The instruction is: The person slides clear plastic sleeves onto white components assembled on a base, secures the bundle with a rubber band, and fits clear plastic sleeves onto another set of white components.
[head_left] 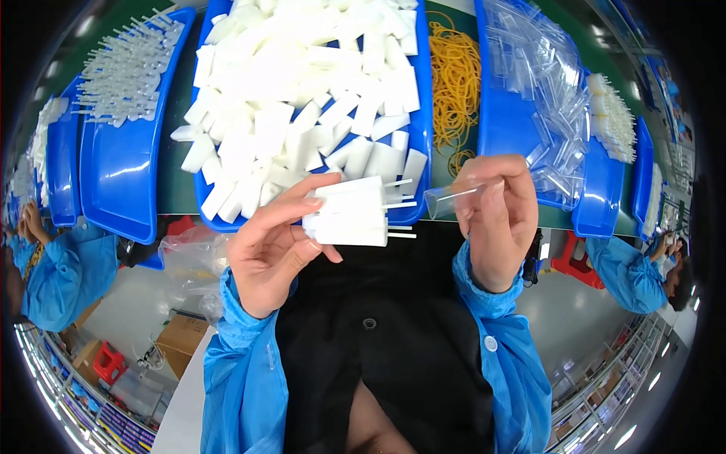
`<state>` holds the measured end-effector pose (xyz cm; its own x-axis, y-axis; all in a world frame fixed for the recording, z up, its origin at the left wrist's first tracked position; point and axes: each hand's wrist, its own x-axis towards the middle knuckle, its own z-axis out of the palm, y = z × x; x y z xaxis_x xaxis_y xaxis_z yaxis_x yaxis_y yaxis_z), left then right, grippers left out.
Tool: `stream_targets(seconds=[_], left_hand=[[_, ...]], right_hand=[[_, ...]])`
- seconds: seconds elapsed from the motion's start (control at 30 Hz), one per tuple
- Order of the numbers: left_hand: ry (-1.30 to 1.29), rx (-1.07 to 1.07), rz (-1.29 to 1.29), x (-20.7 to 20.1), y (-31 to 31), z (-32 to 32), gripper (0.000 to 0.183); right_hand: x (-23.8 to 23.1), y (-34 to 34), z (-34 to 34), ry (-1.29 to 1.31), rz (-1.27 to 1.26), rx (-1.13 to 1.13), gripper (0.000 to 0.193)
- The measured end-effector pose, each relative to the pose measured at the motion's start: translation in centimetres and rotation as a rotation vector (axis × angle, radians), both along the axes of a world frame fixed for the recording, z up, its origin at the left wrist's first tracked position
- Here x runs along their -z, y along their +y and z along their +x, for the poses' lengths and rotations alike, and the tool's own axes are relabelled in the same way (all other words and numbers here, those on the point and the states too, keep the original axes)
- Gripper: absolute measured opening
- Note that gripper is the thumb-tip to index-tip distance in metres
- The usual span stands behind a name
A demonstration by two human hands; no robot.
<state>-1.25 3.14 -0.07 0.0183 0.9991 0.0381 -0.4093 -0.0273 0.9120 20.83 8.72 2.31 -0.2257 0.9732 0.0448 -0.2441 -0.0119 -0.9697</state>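
My left hand (276, 246) is closed around a bundle of white blocks (352, 216) with several thin white rods sticking out at its right end. In my right hand (503, 216) is a short clear plastic tube (448, 201), pinched between thumb and fingers. Its open end faces left toward the rods, with a gap between them. Both hands are raised in front of my body, at the near edge of a large blue tray (425, 113) heaped with white foam-like blocks (302, 83).
Yellow rubber bands (455, 83) lie right of the tray. A blue tray (495, 163) of clear tubes (563, 113) stands farther right. At left, a blue tray (117, 181) holds white rod pieces (132, 68). People in blue sleeves (76, 268) work at both sides.
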Motion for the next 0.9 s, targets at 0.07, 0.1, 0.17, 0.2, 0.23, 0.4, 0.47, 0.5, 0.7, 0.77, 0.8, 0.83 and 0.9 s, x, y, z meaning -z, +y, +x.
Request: stream_targets(seconds=[0.07, 0.1, 0.17, 0.2, 0.23, 0.4, 0.47, 0.5, 0.7, 0.77, 0.8, 0.83, 0.9], left_hand=[[0.007, -0.007, 0.003, 0.0, -0.1, -0.1, 0.028], [0.000, -0.010, 0.002, 0.0, -0.2, -0.2, 0.027], [-0.009, -0.014, 0.000, 0.2, -0.3, -0.3, 0.026], [0.001, -0.016, 0.031, 0.3, -0.4, -0.4, 0.028], [0.010, -0.018, 0.062, 0.4, -0.4, -0.5, 0.029], [0.348, -0.086, 0.189, 0.1, -0.6, -1.1, 0.033], [0.372, -0.104, 0.120, -0.2, -0.6, -0.9, 0.033], [0.327, -0.099, 0.121, 0.0, -0.6, -0.8, 0.034], [0.150, -0.064, 0.072, 0.0, -0.5, -0.6, 0.036], [0.145, -0.070, 0.072, 0.2, -0.6, -0.6, 0.036], [0.171, -0.104, 0.092, 0.1, -0.6, -0.4, 0.035], [0.198, -0.138, 0.111, 0.1, -0.6, -0.4, 0.034], [0.291, -0.176, 0.132, 0.1, -0.7, -0.4, 0.034]], right_hand=[[0.2, -0.1, -0.7, -0.005, 0.084, -0.001, 0.014], [0.3, -0.2, -1.0, -0.004, 0.082, -0.006, 0.014], [0.4, -0.3, -1.6, -0.016, 0.134, -0.041, 0.014], [0.2, -0.3, -2.0, -0.006, 0.115, -0.005, 0.013], [0.2, -0.4, -2.0, -0.006, 0.116, -0.010, 0.013], [0.0, -0.7, -2.3, -0.026, 0.052, -0.061, 0.014], [0.1, -0.7, -2.5, -0.032, 0.047, -0.059, 0.015], [0.2, -0.7, -2.6, -0.040, 0.042, -0.055, 0.015], [0.2, -1.3, -3.2, -0.119, 0.151, -0.014, 0.014], [0.3, -1.5, -3.4, -0.113, 0.171, -0.006, 0.014], [0.4, -1.5, -3.5, -0.106, 0.191, 0.002, 0.014], [0.3, -1.5, -3.6, -0.104, 0.191, 0.000, 0.014], [0.1, -1.5, -3.7, 0.039, 0.074, -0.059, 0.014]])
